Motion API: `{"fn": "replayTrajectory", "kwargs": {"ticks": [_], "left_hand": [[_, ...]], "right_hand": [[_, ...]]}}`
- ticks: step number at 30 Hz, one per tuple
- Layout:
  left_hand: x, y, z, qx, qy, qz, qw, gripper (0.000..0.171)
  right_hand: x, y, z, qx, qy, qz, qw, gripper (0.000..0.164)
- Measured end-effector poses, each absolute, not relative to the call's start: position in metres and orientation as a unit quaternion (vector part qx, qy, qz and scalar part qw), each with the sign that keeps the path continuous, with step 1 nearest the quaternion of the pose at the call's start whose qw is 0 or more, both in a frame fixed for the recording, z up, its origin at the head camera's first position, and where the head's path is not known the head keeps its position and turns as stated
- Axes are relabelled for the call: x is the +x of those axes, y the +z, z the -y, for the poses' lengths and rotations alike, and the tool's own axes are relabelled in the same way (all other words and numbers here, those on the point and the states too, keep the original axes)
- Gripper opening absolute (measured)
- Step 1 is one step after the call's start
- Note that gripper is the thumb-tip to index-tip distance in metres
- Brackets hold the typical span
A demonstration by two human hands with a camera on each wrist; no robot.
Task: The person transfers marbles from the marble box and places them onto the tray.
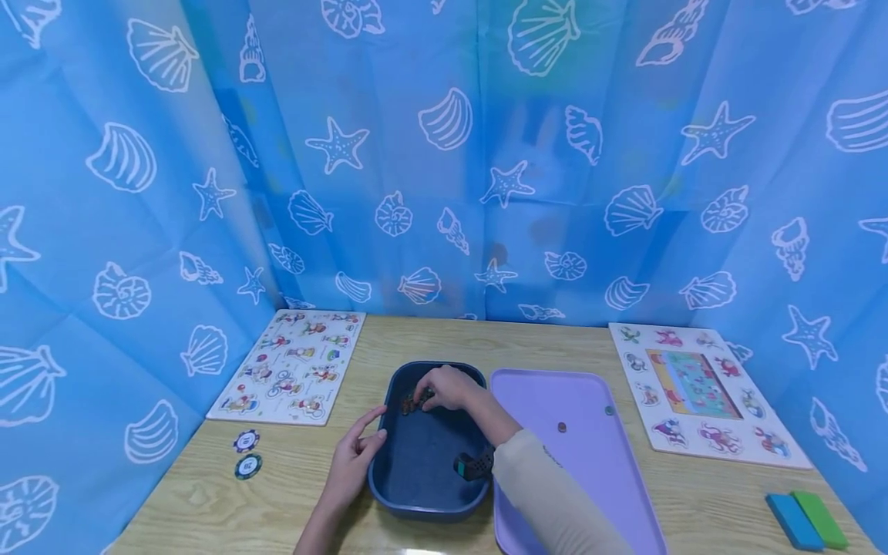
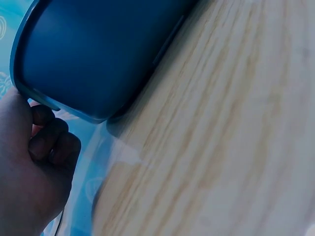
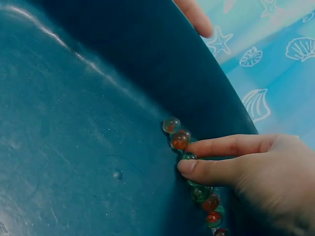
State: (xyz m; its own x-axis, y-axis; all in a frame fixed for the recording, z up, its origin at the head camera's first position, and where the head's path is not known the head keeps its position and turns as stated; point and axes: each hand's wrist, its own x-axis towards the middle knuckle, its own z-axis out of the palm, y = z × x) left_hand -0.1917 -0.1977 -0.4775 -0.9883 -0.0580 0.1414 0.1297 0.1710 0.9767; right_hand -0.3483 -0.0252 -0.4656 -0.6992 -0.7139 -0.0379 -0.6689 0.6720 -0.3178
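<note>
Dark blue and deep, a basin [image 1: 426, 466] stands in the middle of the table. My left hand [image 1: 352, 461] grips its left rim; in the left wrist view, thumb and curled fingers meet at that edge. My right hand [image 1: 447, 388] reaches down inside, near the far left wall. Several glass marbles [image 3: 171, 125], clear with red or green swirls, lie in a row against the wall in the right wrist view. There, thumb and forefinger pinch a green marble [image 3: 189, 157], partly hidden by the fingertips.
Right of the basin lies a lilac tray [image 1: 548, 393] bearing a reddish marble [image 1: 562, 427] and a green one [image 1: 609, 411]. Picture puzzle boards [image 1: 287, 362] [image 1: 708, 401] flank both. Two poker chips [image 1: 247, 465] are at left, blue and green blocks [image 1: 796, 522] at right.
</note>
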Motion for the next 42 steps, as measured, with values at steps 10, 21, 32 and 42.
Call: {"fn": "replayTrajectory", "kwargs": {"ticks": [10, 21, 32, 42], "left_hand": [[-0.191, -0.476, 0.196, -0.016, -0.640, 0.765, 0.070, 0.037], [-0.190, -0.479, 0.195, -0.016, -0.627, 0.775, 0.080, 0.037], [-0.198, -0.491, 0.201, -0.039, -0.629, 0.771, 0.093, 0.038], [-0.204, -0.508, 0.203, -0.020, -0.632, 0.768, 0.100, 0.036]], "right_hand": [[-0.340, -0.444, 0.015, -0.399, -0.167, -0.901, 0.045, 0.013], [-0.325, -0.419, -0.067, -0.354, -0.283, -0.891, -0.013, 0.016], [-0.331, -0.461, -0.153, -0.299, -0.286, -0.910, -0.039, 0.015], [-0.333, -0.495, -0.172, -0.256, -0.299, -0.919, 0.016, 0.016]]}}
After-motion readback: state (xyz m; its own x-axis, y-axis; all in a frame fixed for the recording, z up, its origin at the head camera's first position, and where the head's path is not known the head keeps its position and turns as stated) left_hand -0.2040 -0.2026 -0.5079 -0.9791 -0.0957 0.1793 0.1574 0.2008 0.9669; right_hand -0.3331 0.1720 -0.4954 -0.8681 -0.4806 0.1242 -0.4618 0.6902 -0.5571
